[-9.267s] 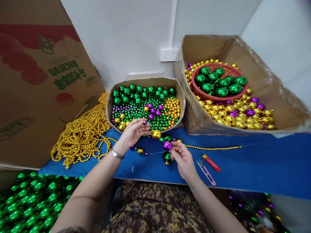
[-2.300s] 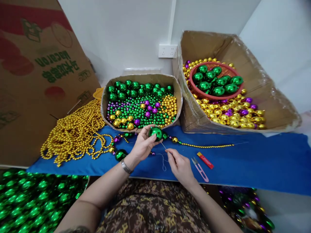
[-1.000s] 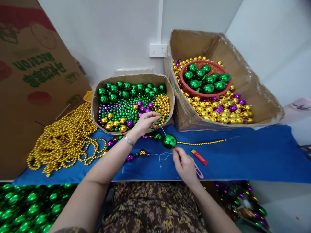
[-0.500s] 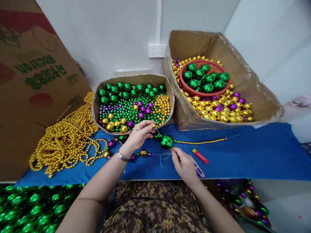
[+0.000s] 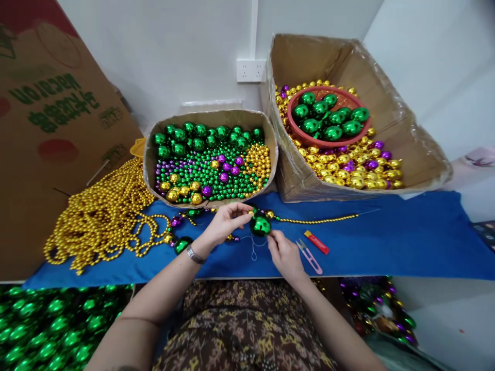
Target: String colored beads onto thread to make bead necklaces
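Note:
A large shiny green bead [image 5: 260, 225] is between my two hands over the blue cloth. My left hand [image 5: 231, 222] is closed, thumb and forefinger pinching a small gold bead [image 5: 251, 213] against the green bead's upper left side. My right hand [image 5: 285, 256] is closed too, its fingertips pinching the thread at the green bead's lower right edge. A loop of pale thread [image 5: 253, 247] hangs below, leading left to strung beads partly hidden behind my left hand. Behind the green bead, a string of small gold beads [image 5: 320, 221] stretches right to a thin needle-like end.
Pink thread snips [image 5: 310, 259] and a red-and-yellow item [image 5: 317, 242] lie right of my right hand. A carton [image 5: 211, 205] of sorted beads stands behind; a larger box [image 5: 294, 190] holds a red basket [image 5: 291, 121]. Gold bead strings [image 5: 104, 216] are heaped left.
My left hand has come down to the green bead, closing the gap of thread between them. The whole view has shifted slightly, and the snips now show more fully.

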`<action>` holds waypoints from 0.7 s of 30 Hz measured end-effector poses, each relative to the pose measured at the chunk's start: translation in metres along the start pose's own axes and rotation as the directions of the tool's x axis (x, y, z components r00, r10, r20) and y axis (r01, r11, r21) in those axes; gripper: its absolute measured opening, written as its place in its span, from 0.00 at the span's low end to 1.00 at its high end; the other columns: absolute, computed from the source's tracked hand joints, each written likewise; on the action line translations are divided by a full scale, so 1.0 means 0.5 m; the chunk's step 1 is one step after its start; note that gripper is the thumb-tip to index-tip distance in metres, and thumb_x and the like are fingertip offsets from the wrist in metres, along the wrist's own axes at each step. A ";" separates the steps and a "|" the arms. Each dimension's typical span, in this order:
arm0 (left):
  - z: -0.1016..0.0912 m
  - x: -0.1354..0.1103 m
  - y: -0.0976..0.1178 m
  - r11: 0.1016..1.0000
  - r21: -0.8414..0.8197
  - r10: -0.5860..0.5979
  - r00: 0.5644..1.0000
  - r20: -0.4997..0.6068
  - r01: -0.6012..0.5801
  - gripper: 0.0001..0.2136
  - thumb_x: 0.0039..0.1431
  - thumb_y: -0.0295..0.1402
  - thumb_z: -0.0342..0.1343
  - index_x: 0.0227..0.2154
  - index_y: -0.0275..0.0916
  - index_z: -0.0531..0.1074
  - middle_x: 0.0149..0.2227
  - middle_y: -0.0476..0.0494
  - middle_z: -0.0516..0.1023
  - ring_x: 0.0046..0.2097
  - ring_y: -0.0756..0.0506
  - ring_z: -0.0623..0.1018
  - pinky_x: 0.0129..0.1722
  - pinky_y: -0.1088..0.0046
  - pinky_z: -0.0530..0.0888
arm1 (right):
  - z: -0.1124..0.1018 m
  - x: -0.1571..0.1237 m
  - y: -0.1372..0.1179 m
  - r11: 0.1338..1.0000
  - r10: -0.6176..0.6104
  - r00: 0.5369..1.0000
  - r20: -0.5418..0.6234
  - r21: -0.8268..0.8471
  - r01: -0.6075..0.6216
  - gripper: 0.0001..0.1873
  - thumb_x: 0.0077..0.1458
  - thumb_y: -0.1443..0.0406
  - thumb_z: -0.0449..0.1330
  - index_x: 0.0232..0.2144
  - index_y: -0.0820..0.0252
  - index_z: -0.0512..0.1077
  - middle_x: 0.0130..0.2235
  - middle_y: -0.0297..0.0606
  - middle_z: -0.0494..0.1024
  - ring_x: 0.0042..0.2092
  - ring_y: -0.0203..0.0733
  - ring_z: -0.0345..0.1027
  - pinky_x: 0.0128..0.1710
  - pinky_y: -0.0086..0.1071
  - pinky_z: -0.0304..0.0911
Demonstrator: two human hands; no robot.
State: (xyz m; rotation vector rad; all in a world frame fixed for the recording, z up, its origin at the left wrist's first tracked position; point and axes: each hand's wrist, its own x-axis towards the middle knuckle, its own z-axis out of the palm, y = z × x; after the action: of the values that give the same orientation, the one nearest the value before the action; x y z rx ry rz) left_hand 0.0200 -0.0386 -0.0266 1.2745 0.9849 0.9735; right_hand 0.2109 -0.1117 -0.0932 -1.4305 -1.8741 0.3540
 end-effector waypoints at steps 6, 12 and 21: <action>0.012 -0.008 -0.063 0.968 0.208 0.155 0.986 -0.062 -0.139 0.08 0.52 0.38 0.63 0.29 0.39 0.80 0.30 0.45 0.78 0.30 0.48 0.74 0.30 0.74 0.69 | 0.018 -0.015 0.044 0.991 0.035 0.992 0.120 -0.134 -0.019 0.13 0.65 0.63 0.48 0.37 0.59 0.71 0.38 0.41 0.79 0.37 0.40 0.75 0.34 0.28 0.66; 0.033 -0.007 0.009 0.880 0.361 0.321 0.947 0.030 -0.309 0.07 0.58 0.34 0.58 0.33 0.39 0.79 0.31 0.44 0.80 0.32 0.48 0.76 0.33 0.73 0.70 | -0.032 0.025 0.006 1.000 0.006 1.000 0.022 -0.001 -0.006 0.15 0.65 0.63 0.49 0.49 0.59 0.70 0.45 0.44 0.78 0.46 0.42 0.74 0.46 0.34 0.68; 0.047 -0.002 0.018 0.781 0.350 0.476 0.856 0.201 -0.517 0.13 0.58 0.31 0.55 0.46 0.37 0.73 0.45 0.38 0.78 0.46 0.45 0.77 0.45 0.67 0.74 | -0.052 0.064 -0.033 0.961 0.052 0.999 0.011 0.272 -0.053 0.12 0.66 0.61 0.49 0.39 0.58 0.71 0.32 0.36 0.78 0.30 0.36 0.73 0.34 0.29 0.69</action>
State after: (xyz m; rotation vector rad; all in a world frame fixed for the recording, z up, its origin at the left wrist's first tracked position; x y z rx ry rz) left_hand 0.0421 -0.0459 -0.0165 1.9774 0.7956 1.1279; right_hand 0.2139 -0.0934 -0.0526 -1.2937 -1.7157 0.6164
